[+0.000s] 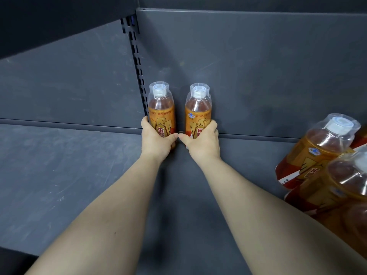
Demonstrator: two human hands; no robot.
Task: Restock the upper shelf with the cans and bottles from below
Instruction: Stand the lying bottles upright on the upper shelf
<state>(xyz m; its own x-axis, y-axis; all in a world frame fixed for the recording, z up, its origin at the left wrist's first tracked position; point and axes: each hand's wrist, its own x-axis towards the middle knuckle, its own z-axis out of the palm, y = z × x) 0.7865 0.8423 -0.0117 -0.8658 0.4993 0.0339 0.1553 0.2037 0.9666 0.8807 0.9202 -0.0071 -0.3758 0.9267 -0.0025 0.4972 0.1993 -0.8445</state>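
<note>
Two orange-labelled drink bottles with clear dust caps stand upright at the back of the dark grey shelf [69, 165], against the back panel. My left hand [156, 139] grips the lower body of the left bottle [161, 108], right beside the slotted upright. My right hand [202, 141] grips the lower body of the right bottle [198, 110]. The two bottles stand a small gap apart, and my thumbs nearly touch between them. The bottles' bases are hidden behind my hands.
Several more bottles of the same drink [325, 155] stand close to the camera at the right edge. The slotted shelf upright [137, 62] runs up the back panel. Another shelf's underside [49, 20] hangs overhead at the upper left.
</note>
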